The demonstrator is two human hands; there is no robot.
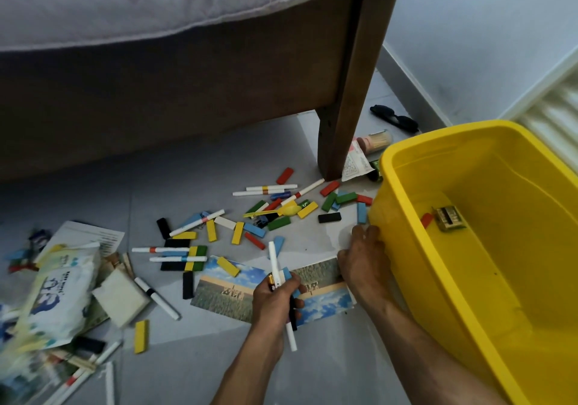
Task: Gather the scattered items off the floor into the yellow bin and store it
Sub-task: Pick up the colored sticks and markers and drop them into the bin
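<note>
**Floor clearance under way: left hand full, bin nearly empty**

The left hand (275, 298) is closed around a small bundle: a white marker (275, 267) standing up out of the fist, a blue block (287, 275) and a battery (271, 281) against the thumb side. A second white marker (291, 337) sticks out below the hand.

The right hand (364, 259) lies low on the floor, beside the near wall of the yellow bin (387, 167). Its fingers reach forward toward the bin's corner; whether they grip the rim or only touch it cannot be told.

The bin sits on the tiles at the right, next to the bed leg (344, 123). Inside it lie a red block (426, 219) and a small brass-coloured object (448, 218), touching each other.

Two photo cards (225, 292) lie under both hands. Beyond them, coloured blocks (237, 232) and white markers (187, 250) are scattered across the tiles, with a yellow spoon (289, 210) among them. A wipes packet (59, 295) and papers lie at the left. Dark sunglasses (394, 118) and a toothpick jar (375, 140) lie behind the bed leg.
</note>
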